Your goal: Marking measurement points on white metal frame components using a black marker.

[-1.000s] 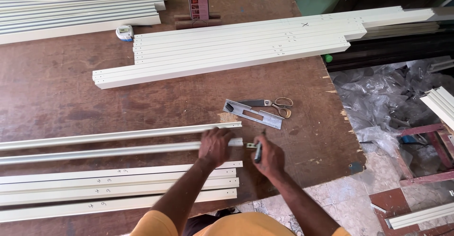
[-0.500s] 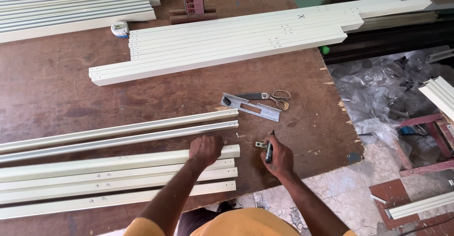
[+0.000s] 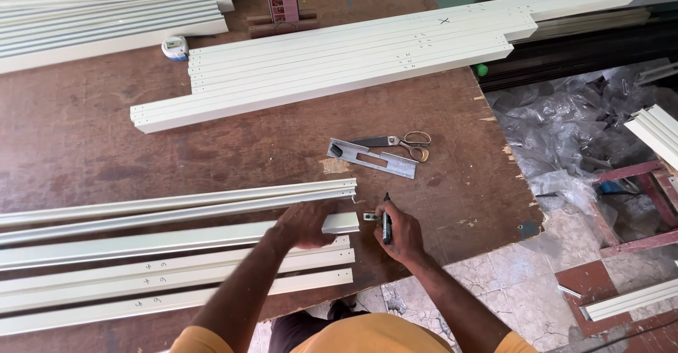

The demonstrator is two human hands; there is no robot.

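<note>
Down at lower centre of the frame, the left hand (image 3: pixel 305 224) lies palm-down on a cream bar (image 3: pixel 212 236), fingers curled over its right end and pressing it to the table (image 3: pixel 85 141). Just right of it, the right hand (image 3: pixel 397 233) is closed around a dark marker (image 3: pixel 386 220), tip pointing up the frame, thumb and fingers wrapped on the barrel. Between the two hands, a small metal piece (image 3: pixel 370 216) sits at the bar's end; whether the right fingers touch it, I cannot tell.

Above the bar, two grey channels (image 3: pixel 176 206) run side by side from the left edge to mid-frame. Below it, three more cream bars (image 3: pixel 176 282) lie parallel, with pencilled marks near their left parts.

Centre frame, a grey metal plate (image 3: pixel 372 159) with a slot lies tilted, and scissors (image 3: pixel 399 141) with tan handles rest touching its upper edge. Across the upper middle, a stack of long cream bars (image 3: pixel 339 70) slants toward the upper right. Upper left, another pile of pale bars (image 3: pixel 106 14), with a tape measure (image 3: pixel 174 46) just beside it. At right, off the table edge, crumpled clear plastic (image 3: pixel 565 134) on the floor.
</note>
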